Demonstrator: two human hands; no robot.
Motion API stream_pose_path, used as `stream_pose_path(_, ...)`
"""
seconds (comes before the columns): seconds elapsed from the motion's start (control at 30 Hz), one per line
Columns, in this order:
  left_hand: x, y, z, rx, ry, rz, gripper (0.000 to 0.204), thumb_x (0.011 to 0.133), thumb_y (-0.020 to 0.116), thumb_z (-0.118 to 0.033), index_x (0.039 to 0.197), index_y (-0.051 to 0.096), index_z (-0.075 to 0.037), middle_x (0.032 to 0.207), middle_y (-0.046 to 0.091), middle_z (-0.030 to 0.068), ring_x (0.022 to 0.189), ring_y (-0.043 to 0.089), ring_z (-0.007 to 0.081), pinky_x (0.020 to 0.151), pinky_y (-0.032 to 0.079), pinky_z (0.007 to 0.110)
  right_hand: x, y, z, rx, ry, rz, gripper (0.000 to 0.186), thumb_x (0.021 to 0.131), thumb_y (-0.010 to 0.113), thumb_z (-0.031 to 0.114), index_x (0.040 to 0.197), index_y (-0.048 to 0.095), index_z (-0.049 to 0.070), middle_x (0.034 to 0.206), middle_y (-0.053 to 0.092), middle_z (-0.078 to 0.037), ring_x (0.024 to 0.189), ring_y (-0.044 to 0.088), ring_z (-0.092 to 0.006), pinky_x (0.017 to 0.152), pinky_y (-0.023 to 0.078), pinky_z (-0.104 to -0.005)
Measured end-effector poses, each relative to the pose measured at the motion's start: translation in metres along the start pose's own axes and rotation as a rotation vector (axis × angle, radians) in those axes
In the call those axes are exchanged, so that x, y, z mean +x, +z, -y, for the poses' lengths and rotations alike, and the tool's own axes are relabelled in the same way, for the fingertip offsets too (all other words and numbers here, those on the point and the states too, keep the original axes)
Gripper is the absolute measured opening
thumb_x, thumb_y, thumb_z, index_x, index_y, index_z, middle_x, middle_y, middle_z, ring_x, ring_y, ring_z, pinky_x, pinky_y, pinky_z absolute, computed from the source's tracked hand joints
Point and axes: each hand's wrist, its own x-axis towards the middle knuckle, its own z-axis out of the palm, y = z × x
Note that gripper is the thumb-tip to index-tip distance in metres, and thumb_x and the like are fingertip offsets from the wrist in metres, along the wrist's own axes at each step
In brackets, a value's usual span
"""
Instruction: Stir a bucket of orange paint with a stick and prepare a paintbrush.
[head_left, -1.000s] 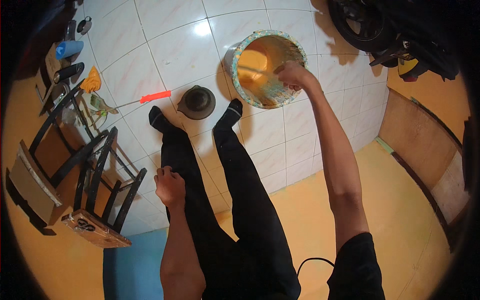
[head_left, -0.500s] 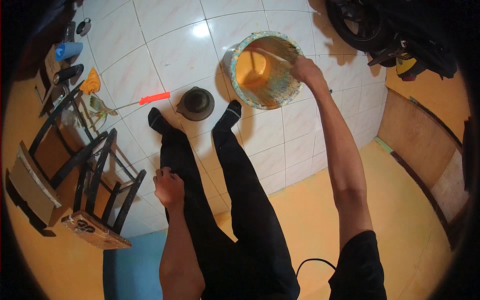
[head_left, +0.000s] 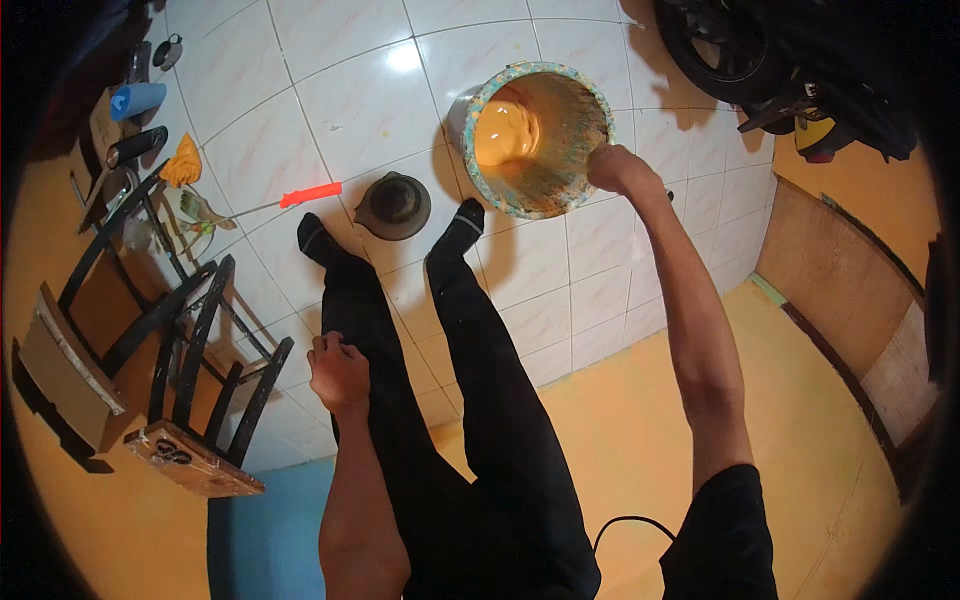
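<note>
A paint-crusted bucket (head_left: 565, 112) stands on the tiles beyond my feet, with yellow-orange paint (head_left: 505, 132) in its bottom. My right hand (head_left: 624, 170) is closed at the bucket's right rim, on a stick that is mostly hidden now against the inner wall. My left hand (head_left: 340, 375) rests on my left thigh near the knee, its fingers loosely curled and nothing seen in them. Between my feet sits a dark stone mortar-like bowl (head_left: 393, 207). Left of it lies a paint roller or brush handle in bright red-orange (head_left: 311, 195), on a thin metal rod.
A black-framed chair (head_left: 195, 350) lies tipped over at the left. Near it are a paintbrush (head_left: 200, 209), an orange cloth (head_left: 183, 162) and a blue cup (head_left: 138, 101). A motorcycle wheel (head_left: 710, 50) stands at the upper right. A wooden panel (head_left: 850, 290) lines the right.
My right hand has shifted slightly down and right along the rim. The stick, seen crossing to the paint before, has swung toward the right inner wall. My left hand has stayed put.
</note>
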Motion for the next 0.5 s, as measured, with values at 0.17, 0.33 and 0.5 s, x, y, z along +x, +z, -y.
stream_pose_path(0.17, -0.001, -0.004, 0.010, 0.033, -0.002, -0.020, 0.017, 0.085, 0.061, -0.011, 0.101, 0.067, -0.012, 0.108, 0.063, 0.0057, 0.100, 0.064, 0.0294, 0.072, 0.060, 0.044, -0.009, -0.070, 0.056, 0.426, 0.103, 0.354, 0.030, 0.087, 0.060, 0.021, 0.101, 0.073, -0.002, 0.101, 0.074, -0.024, 0.102, 0.073, -0.0323, 0.087, 0.057, -0.0438)
stream_pose_path(0.33, 0.000, -0.004, 0.003, -0.018, -0.003, -0.029, 0.015, 0.087, 0.059, -0.012, 0.100, 0.067, -0.011, 0.105, 0.064, 0.0080, 0.098, 0.064, 0.0310, 0.075, 0.058, 0.046, 0.000, -0.022, 0.027, -0.077, -0.015, 0.088, 0.049, 0.083, 0.057, 0.015, 0.130, 0.066, 0.003, 0.094, 0.073, -0.024, 0.075, 0.073, -0.0317, 0.067, 0.061, -0.0398)
stream_pose_path(0.5, 0.001, -0.004, 0.013, 0.051, 0.006, -0.026, 0.015, 0.086, 0.060, -0.011, 0.100, 0.066, -0.012, 0.107, 0.063, 0.0060, 0.099, 0.064, 0.0295, 0.072, 0.060, 0.043, -0.001, -0.026, 0.045, 0.764, 0.041, 0.428, 0.036, 0.087, 0.069, 0.032, 0.101, 0.070, -0.002, 0.075, 0.069, -0.018, 0.060, 0.067, -0.0245, 0.053, 0.053, -0.0375)
